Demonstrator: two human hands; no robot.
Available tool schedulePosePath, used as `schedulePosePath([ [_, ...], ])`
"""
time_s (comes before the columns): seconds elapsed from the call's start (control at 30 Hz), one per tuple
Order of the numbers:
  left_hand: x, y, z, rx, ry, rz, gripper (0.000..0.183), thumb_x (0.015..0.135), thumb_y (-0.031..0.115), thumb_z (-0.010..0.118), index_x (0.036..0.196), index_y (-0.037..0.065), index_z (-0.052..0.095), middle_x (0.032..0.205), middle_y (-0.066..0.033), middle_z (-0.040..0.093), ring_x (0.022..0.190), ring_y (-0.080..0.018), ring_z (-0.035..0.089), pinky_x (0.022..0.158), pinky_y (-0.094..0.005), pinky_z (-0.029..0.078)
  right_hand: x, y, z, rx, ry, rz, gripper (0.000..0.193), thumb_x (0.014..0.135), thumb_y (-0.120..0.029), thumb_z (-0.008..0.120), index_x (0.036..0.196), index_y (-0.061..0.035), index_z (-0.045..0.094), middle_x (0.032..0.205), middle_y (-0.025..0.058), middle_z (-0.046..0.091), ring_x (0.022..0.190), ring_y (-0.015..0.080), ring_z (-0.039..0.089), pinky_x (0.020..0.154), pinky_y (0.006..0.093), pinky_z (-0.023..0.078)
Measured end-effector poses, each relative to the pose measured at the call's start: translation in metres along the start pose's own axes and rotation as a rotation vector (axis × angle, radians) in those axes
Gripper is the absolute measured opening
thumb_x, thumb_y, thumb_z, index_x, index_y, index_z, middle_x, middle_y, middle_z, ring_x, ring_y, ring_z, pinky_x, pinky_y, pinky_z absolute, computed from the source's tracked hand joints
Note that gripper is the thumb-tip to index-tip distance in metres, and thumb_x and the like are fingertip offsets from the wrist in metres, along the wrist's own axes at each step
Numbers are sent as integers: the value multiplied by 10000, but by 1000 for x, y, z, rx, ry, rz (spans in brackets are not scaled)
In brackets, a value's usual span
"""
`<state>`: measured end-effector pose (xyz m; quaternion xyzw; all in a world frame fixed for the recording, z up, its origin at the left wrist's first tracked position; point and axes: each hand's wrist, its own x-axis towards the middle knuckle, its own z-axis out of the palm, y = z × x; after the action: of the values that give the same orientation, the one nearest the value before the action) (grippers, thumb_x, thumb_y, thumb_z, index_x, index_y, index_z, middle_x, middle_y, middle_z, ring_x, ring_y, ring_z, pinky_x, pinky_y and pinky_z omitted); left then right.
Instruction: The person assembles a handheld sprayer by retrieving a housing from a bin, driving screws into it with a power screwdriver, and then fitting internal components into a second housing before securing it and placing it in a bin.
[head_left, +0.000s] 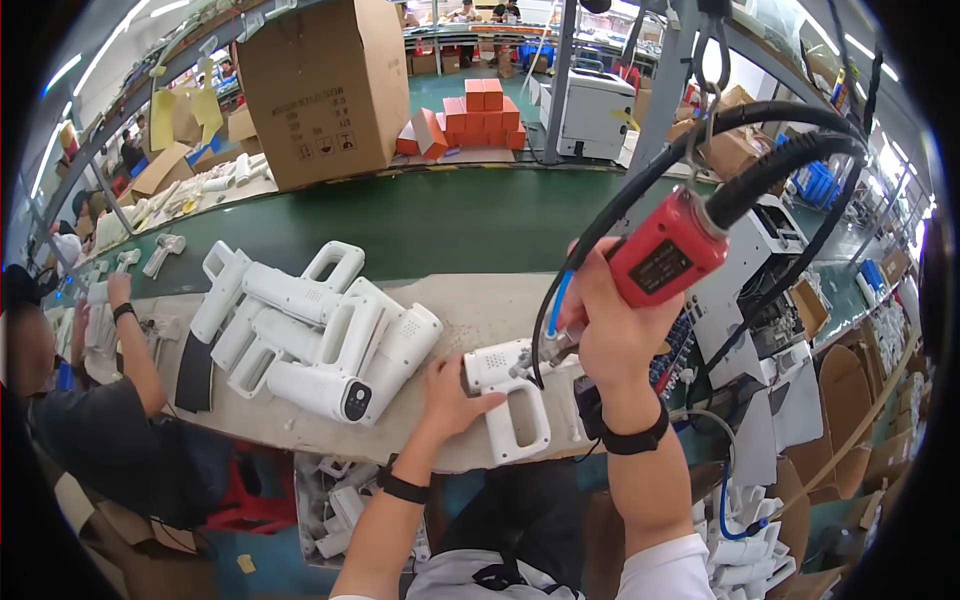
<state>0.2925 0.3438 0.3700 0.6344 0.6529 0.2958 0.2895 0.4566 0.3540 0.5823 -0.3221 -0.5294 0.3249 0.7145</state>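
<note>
My right hand (622,335) is wrapped round a red electric screwdriver (690,232) with a thick black cable at its top. The tool's lower end, partly hidden by the hand, points down at a white plastic housing with a loop handle (528,415). My left hand (452,400) grips the left end of that housing, its thumb lying along the top. The housing rests on the beige work mat (470,300) near the bench edge. Left of it lies a pile of similar white housings (290,320); one has a dark round-cornered panel on its end.
A green conveyor belt (480,215) runs behind the mat, with a large cardboard box (325,95) and orange boxes (470,122) beyond. A white machine (770,230) stands right. Another person (110,430) works at left. Bins of white parts (345,510) sit below.
</note>
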Motion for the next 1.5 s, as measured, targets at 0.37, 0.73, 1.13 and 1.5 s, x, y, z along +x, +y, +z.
schedulePosePath([
  [0.37,3,-7,20,39,-83,60,1051,615,675,736,1387,44,406,1363,-287,410,1388,-397,168,1095,-553,23,6,77,41,-2,-68,51,222,868,-181,719,798,-4,605,568,0,552,438,71,494,417,218,375],
  [0.73,7,-1,16,-28,-83,77,830,613,627,757,1184,40,621,1342,-233,460,1379,-335,233,1085,-591,43,-3,104,50,-99,-110,102,176,852,-143,704,769,-29,599,577,-13,561,471,69,506,433,231,384],
  [1.13,12,-16,33,-56,2,209,1074,563,588,811,1412,92,378,1346,-116,470,1347,-298,278,1076,-575,39,-12,33,31,1,-114,-14,69,868,-48,651,859,10,613,594,17,565,455,80,510,426,218,392],
  [1.5,22,-32,53,-99,-195,134,1176,544,637,794,1454,80,300,1474,-139,333,1420,-312,162,1084,-609,-37,-29,74,40,-156,-222,74,123,822,-89,707,810,-27,602,659,-11,595,615,59,553,566,230,449],
])
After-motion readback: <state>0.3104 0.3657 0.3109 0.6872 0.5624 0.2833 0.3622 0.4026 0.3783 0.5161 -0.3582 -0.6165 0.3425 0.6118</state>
